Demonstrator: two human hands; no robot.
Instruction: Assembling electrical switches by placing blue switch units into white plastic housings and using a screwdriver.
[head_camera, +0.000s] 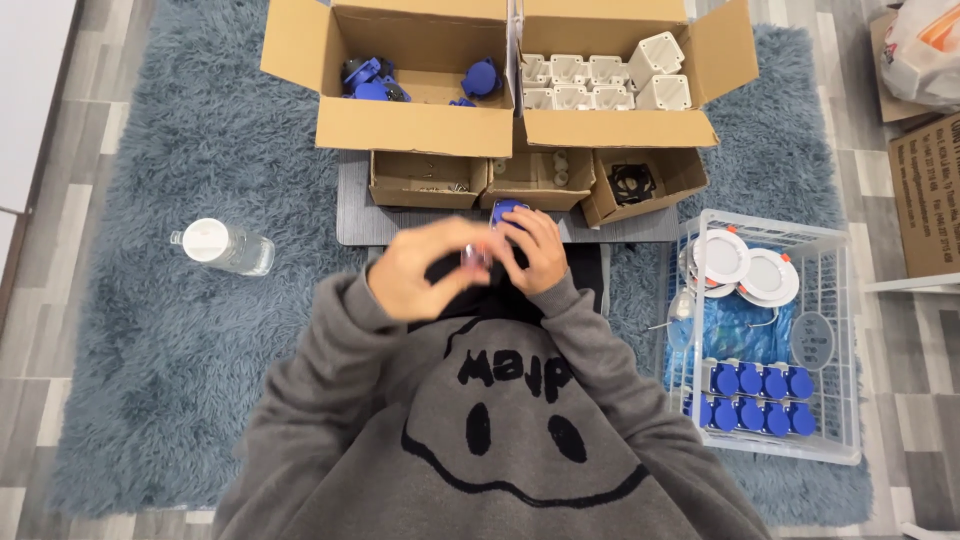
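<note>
My left hand (425, 265) and my right hand (535, 250) meet in front of my chest over a small grey board (360, 215). My right hand grips a small blue plastic part (508, 210) that shows above its fingers. My left hand's fingers curl toward a small object between the two hands; it is too blurred to name. Both arms wear grey sweatshirt sleeves.
Two open cardboard boxes stand ahead: the left box (415, 125) holds blue parts, the right box (620, 125) holds white parts. Three small cardboard trays (430, 180) sit before them. A white wire basket (835, 330) at right holds round white lamps and blue parts. A water bottle (222, 246) lies left.
</note>
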